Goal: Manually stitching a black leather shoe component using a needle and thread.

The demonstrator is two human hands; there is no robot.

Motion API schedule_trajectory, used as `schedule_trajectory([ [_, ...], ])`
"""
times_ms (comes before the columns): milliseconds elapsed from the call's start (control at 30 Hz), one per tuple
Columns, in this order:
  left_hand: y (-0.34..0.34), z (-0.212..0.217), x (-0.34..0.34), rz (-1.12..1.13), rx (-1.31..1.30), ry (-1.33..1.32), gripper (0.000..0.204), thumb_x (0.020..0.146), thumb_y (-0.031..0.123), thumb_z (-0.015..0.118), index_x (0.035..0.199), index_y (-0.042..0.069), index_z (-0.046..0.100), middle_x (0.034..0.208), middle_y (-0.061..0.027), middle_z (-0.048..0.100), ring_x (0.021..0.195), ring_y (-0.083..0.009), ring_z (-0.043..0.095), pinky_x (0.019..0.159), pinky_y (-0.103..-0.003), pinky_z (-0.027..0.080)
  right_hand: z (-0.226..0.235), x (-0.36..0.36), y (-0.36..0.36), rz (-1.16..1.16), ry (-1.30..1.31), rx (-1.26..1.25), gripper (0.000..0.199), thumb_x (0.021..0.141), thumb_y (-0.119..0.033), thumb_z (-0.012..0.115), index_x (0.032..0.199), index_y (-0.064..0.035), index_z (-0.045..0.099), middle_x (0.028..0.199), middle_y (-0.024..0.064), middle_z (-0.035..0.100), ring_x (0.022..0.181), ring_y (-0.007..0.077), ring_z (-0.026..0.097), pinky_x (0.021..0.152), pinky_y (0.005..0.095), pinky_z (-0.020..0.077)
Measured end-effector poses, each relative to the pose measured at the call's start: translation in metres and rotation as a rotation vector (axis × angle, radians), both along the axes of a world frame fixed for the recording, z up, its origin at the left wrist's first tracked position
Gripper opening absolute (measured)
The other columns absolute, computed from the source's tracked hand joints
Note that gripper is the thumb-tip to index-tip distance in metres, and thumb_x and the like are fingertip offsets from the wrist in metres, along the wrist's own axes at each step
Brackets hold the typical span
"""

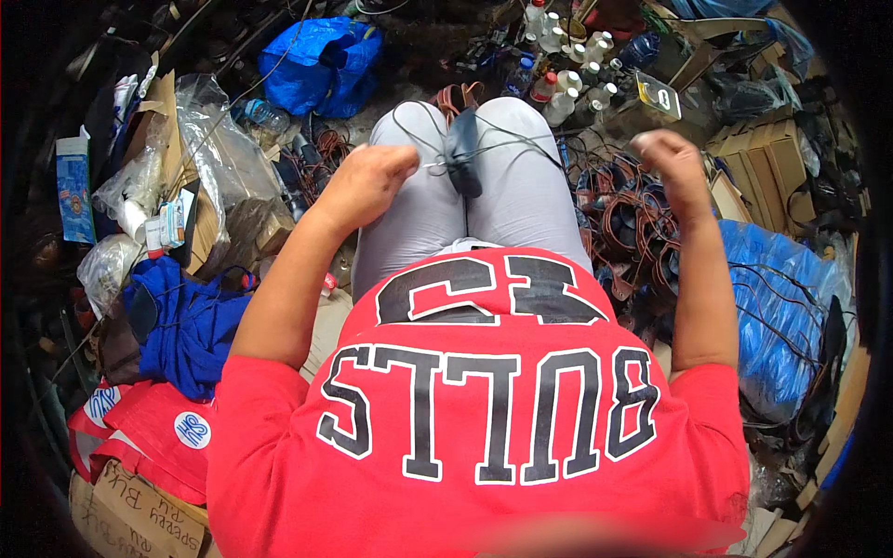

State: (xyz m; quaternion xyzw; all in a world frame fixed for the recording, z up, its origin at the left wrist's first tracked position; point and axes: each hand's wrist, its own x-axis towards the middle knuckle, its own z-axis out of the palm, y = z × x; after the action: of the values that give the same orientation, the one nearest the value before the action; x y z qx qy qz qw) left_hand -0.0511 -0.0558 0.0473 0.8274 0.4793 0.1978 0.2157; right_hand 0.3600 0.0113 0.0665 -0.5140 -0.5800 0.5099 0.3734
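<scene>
Between my raised knees sits a small dark piece (462, 156) that looks like a shoe upper. A thin dark cord (521, 141) loops from it across both thighs. To its left, my left hand (377, 183) is closed in a fist, and a small pale, shiny bit shows between the fist and the dark piece. What the fingers grip is hidden. My right hand (672, 167) is raised well out to the right of my knee, with its fingers curled and slightly blurred. Whether the cord runs into that hand cannot be made out.
Brown-and-dark shoe pieces with cords (625, 219) are heaped beside my right knee. Several bottles (567, 84) stand beyond it. A blue bag (321, 65) lies at the far left, blue plastic wrap (777, 307) at the right. Cardboard and clear plastic (219, 153) pile up at the left, near blue cloth (191, 321).
</scene>
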Motion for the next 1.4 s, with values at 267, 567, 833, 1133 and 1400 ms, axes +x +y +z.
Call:
schedule_trajectory([
  [267, 0.016, -0.013, 0.047, -0.001, 0.001, -0.081, 0.006, 0.080, 0.011, 0.057, 0.084, 0.007, 0.057, 0.075, -0.0168, 0.061, 0.074, -0.0363, 0.060, 0.064, -0.044, 0.046, 0.061, -0.073, 0.025, 0.228, 1.001, 0.084, 0.019, 0.087, -0.015, 0.058, 0.100, -0.0022, 0.062, 0.090, 0.0073, 0.063, 0.088, 0.0191, 0.058, 0.085, 0.0343, 0.0455],
  [567, 0.011, -0.017, 0.056, -0.067, 0.151, -0.040, 0.005, 0.079, 0.009, 0.057, 0.083, 0.007, 0.056, 0.075, -0.0129, 0.059, 0.077, -0.0339, 0.057, 0.067, -0.044, 0.043, 0.010, -0.165, 0.003, 0.462, -0.993, 0.295, 0.045, 0.071, -0.043, 0.064, 0.096, -0.0049, 0.062, 0.099, 0.0146, 0.064, 0.094, 0.0293, 0.060, 0.081, 0.0390, 0.0470],
  [833, -0.006, -0.015, 0.031, -0.049, 0.179, 0.232, 0.006, 0.076, 0.009, 0.053, 0.081, 0.011, 0.053, 0.074, -0.0072, 0.058, 0.079, -0.0265, 0.056, 0.069, -0.040, 0.038, -0.008, -0.154, 0.001, 0.428, -0.964, 0.119, 0.031, 0.068, -0.034, 0.061, 0.083, -0.0067, 0.066, 0.085, 0.0161, 0.065, 0.085, 0.0311, 0.062, 0.076, 0.0381, 0.0479],
  [1133, -0.034, 0.031, -0.028, 0.336, -0.244, -0.981, 0.008, 0.085, 0.009, 0.061, 0.087, 0.002, 0.062, 0.082, -0.0046, 0.063, 0.079, -0.0116, 0.057, 0.074, -0.025, 0.044, -0.012, -0.133, 0.007, 0.324, 0.012, 0.091, 0.029, 0.088, -0.025, 0.057, 0.102, -0.0009, 0.066, 0.083, 0.0006, 0.063, 0.078, 0.0092, 0.055, 0.074, 0.0234, 0.0428],
  [1400, -0.039, 0.070, 0.011, -0.258, -0.590, -1.377, 0.028, 0.095, 0.030, 0.045, 0.089, 0.003, 0.051, 0.086, -0.0123, 0.058, 0.084, -0.0256, 0.060, 0.074, -0.035, 0.047, 0.098, -0.065, -0.028, 0.687, 0.112, -0.062, 0.030, 0.094, -0.019, 0.046, 0.114, 0.0014, 0.057, 0.063, -0.0016, 0.050, 0.054, 0.0017, 0.038, 0.048, 0.0198, 0.0312],
])
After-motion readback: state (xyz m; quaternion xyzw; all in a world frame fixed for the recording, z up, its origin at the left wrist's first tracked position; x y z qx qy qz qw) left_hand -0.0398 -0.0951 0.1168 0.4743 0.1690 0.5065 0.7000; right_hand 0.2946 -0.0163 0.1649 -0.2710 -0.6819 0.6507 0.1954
